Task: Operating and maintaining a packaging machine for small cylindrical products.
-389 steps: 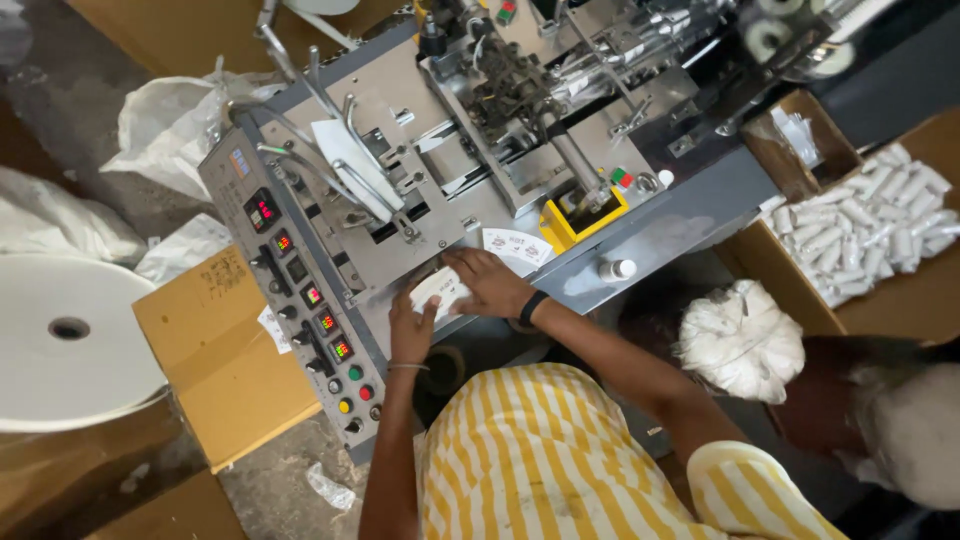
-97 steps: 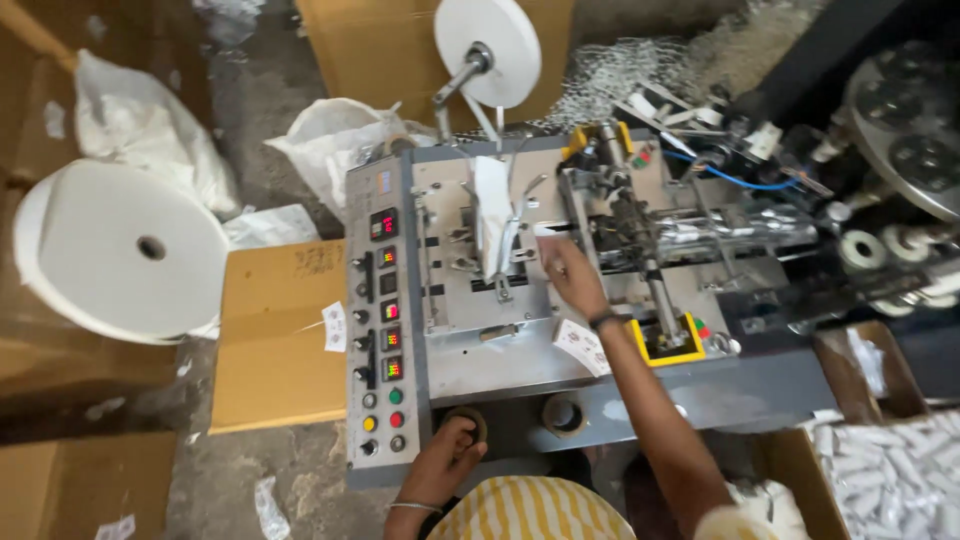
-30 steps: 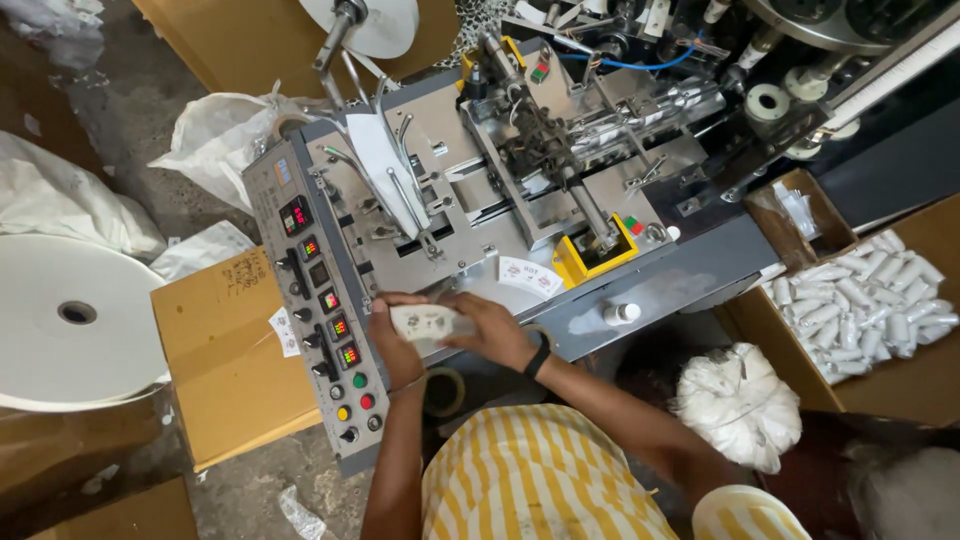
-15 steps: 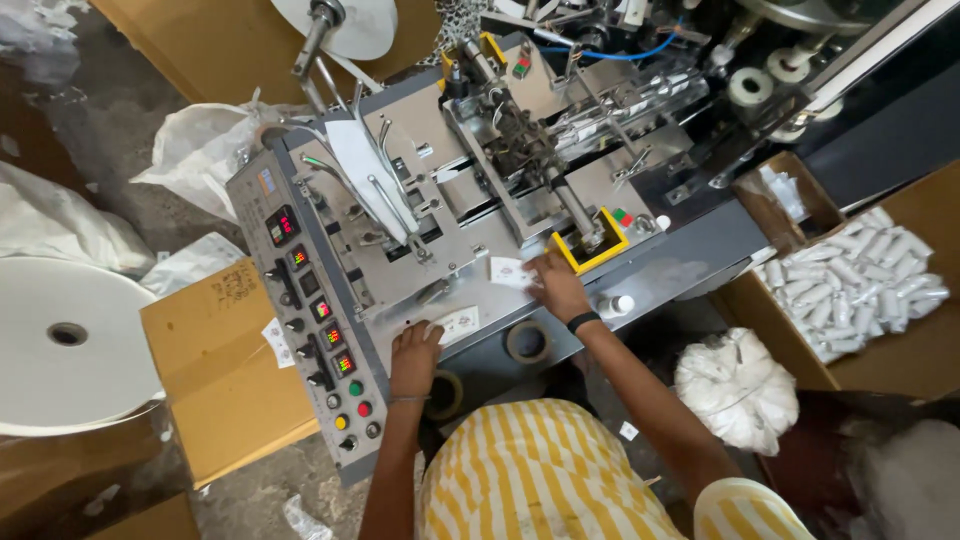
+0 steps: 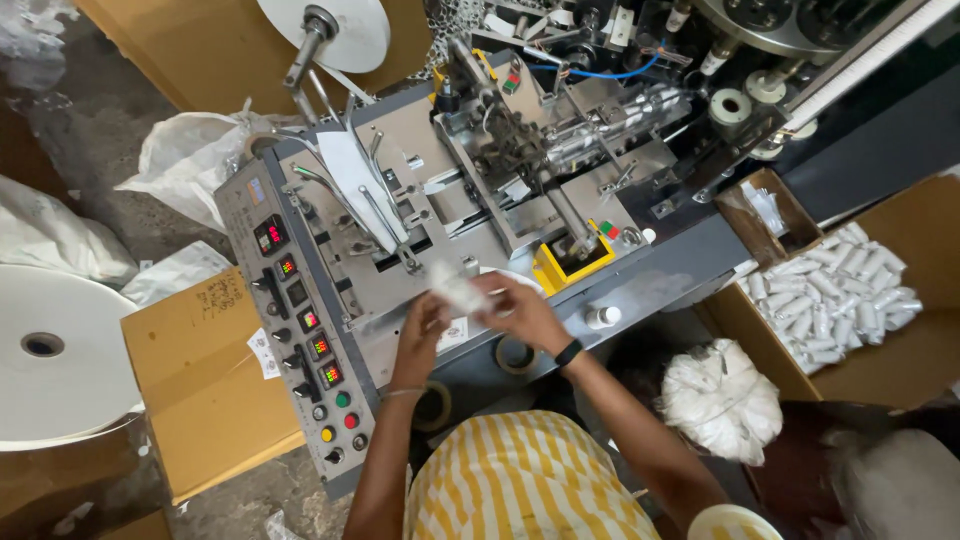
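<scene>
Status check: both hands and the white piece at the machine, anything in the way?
Left hand and right hand both in a grip on the blurred white piece. Held over the grey machine deck. Yellow fixture beside the right hand, apart.

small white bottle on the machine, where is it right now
In the head view the small white bottle stands on the grey machine ledge, just right of the person's right hand and below the yellow tray.
</scene>
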